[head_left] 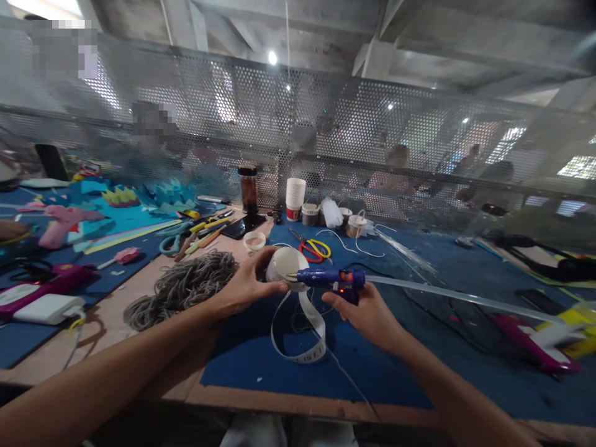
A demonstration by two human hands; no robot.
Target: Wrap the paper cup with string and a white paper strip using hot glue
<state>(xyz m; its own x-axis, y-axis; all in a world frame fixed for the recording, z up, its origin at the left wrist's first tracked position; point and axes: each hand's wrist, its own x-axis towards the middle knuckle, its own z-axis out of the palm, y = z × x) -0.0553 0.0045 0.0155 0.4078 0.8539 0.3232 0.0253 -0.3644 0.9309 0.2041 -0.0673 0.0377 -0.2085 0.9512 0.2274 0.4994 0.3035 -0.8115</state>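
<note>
My left hand (254, 280) grips a white paper cup (279, 264) by its side, its round end turned up toward me. A blue glue gun (321, 276) is in my right hand (365, 310), fingers wrapped around the handle. Its nozzle is at the cup, but whether it touches I cannot tell. From the back of the gun a long clear glue stick (433, 292) runs out to the right. Below the cup hangs a looped white strip (307, 357) with dark printed marks, and a thin cord (347, 375) trails down to the table edge.
Left of my hands lies a grey cord bundle (186, 285). Behind are red-and-yellow-handled scissors (314, 248), stacked paper cups (295, 195), a phone (243, 226) and a dark jar (248, 189). A pink glue gun (65, 223) is at left. Perforated metal panels (261, 118) stand behind the table.
</note>
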